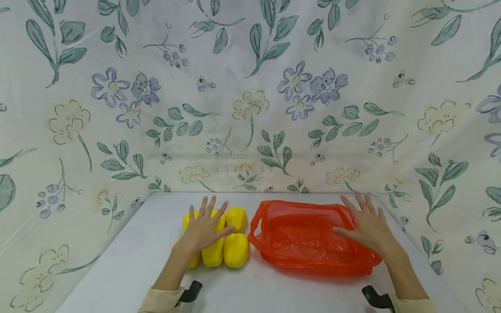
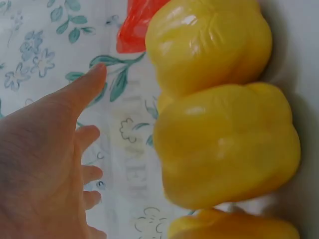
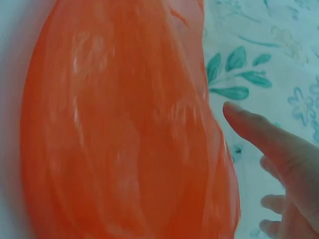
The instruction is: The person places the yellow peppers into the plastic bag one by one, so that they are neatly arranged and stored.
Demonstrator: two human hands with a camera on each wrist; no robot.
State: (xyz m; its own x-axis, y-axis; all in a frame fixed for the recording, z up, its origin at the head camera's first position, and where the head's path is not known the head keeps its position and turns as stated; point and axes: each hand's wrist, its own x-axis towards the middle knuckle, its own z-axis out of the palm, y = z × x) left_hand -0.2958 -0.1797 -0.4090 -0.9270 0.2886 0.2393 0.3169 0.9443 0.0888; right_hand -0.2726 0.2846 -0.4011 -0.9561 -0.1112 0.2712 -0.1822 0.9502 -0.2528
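Surface (image 1: 305, 293): red bag (image 1: 301, 239) lies crumpled on right, yellow peppers (image 1: 236, 250) clustered just beside it on left. Left hand (image 1: 202, 232) above peppers, right hand (image 1: 368, 228) over bag's right end; each grip spread wide, fingers and thumb apart.

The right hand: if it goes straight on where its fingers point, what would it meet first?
Probably the floral sheet behind the table; the right hand seems above the red bag, though depth is unclear.

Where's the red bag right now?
In the head view, the red bag lies on the white table, just right of the yellow peppers, with the right hand over its right end.
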